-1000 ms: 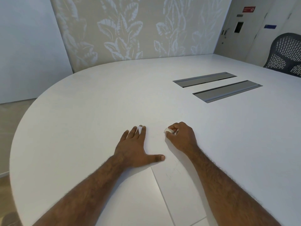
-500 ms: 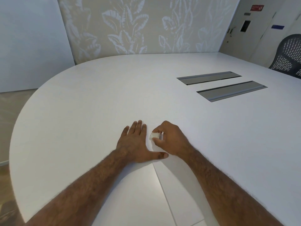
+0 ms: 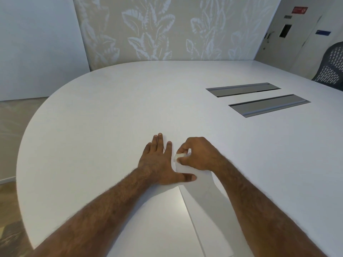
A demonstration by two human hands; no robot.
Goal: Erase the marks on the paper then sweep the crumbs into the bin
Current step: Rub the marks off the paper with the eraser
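A white sheet of paper (image 3: 204,201) lies on the white table (image 3: 111,117) in front of me; its left edge runs from my thumb toward the near edge. My left hand (image 3: 159,162) rests flat with fingers spread, pressing down by the paper's far left corner. My right hand (image 3: 198,154) pinches a small white eraser (image 3: 179,156) on the paper, right beside my left index finger. Any marks on the paper are too faint to make out. No crumbs or bin show.
Two grey recessed cable hatches (image 3: 259,99) sit in the table to the far right. A dark mesh chair (image 3: 330,69) stands at the right edge. The table's curved rim (image 3: 27,136) drops to the floor on the left.
My right hand has slid left with the eraser, from well apart to right beside my left hand's fingers. My left hand stays pressed flat.
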